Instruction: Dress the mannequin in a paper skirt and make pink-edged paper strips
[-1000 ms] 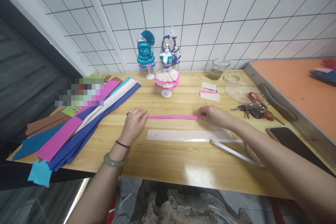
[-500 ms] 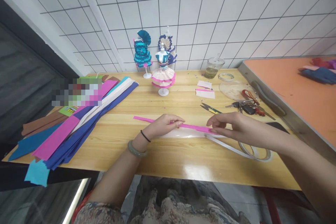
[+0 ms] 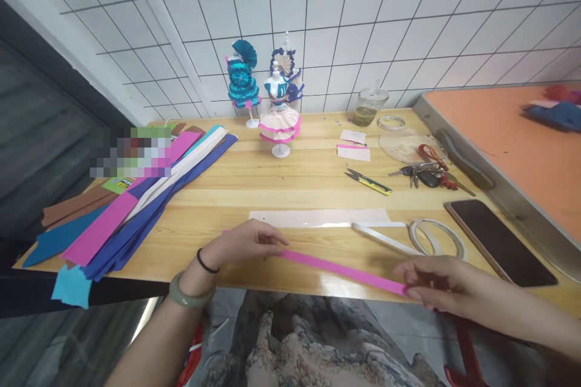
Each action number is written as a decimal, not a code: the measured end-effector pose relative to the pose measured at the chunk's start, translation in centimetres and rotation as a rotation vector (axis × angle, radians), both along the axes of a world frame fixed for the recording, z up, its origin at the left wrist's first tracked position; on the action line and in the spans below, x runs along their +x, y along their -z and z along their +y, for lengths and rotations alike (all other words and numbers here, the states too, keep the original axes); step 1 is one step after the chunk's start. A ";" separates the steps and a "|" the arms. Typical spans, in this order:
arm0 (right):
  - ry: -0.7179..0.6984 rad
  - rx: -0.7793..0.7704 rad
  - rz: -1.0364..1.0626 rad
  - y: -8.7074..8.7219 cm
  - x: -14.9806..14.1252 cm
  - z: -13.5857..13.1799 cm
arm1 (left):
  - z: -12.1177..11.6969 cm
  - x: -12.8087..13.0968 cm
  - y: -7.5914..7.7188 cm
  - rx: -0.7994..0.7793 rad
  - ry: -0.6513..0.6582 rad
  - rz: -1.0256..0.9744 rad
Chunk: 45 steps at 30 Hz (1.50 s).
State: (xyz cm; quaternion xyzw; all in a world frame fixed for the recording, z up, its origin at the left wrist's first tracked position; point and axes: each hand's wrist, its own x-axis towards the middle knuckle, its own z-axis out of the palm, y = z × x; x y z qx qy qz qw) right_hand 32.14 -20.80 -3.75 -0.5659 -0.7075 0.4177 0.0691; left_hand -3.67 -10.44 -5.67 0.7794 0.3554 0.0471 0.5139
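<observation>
A narrow pink paper strip [image 3: 342, 270] is stretched between my two hands near the table's front edge. My left hand [image 3: 252, 242] pinches it toward its left part, and a bit of pink shows behind that hand. At the strip's right end, my right hand [image 3: 436, 284] is closed on it with thumb and fingers. Just beyond lies a flat pale pink paper strip [image 3: 313, 217], with white tape along its near edge. The tape's loose end [image 3: 384, 238] runs back to a tape roll [image 3: 438, 239] on the table.
Dark phone [image 3: 503, 239] at right, keys [image 3: 429, 175] above it. Yellow-handled thread snips [image 3: 368, 182] lie mid-table. Small dress forms in paper dresses [image 3: 280, 118] stand at the back, near a glass cup [image 3: 368, 109]. Coloured paper strips [image 3: 167, 193] are piled at left.
Both hands have moved nearer to me and farther apart, carrying the pink strip off the pale paper. The pale paper, tape roll and phone now show more fully.
</observation>
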 end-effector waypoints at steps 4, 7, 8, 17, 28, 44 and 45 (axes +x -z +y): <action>0.000 -0.038 0.044 0.4 -2.9 0.5 | -1.9 1.5 0.2 0.096 0.089 -0.043; -0.041 0.039 0.182 0.1 -7.1 1.6 | -2.9 3.6 0.4 0.164 0.149 -0.083; -0.059 0.032 0.244 0.1 -8.6 2.0 | -3.0 4.2 0.5 0.188 0.166 -0.088; -0.035 -0.152 0.534 3.7 -13.2 4.2 | -3.4 3.3 1.3 0.205 0.070 -0.060; -0.075 -0.247 0.383 3.2 -12.2 5.9 | -3.4 0.5 1.8 0.161 -0.094 -0.007; -0.110 -0.197 0.513 4.6 -17.7 7.1 | -2.8 -1.1 1.2 0.153 -0.167 0.081; -0.086 -0.238 0.524 4.9 -17.9 7.1 | -2.7 -1.3 1.2 0.156 -0.171 0.079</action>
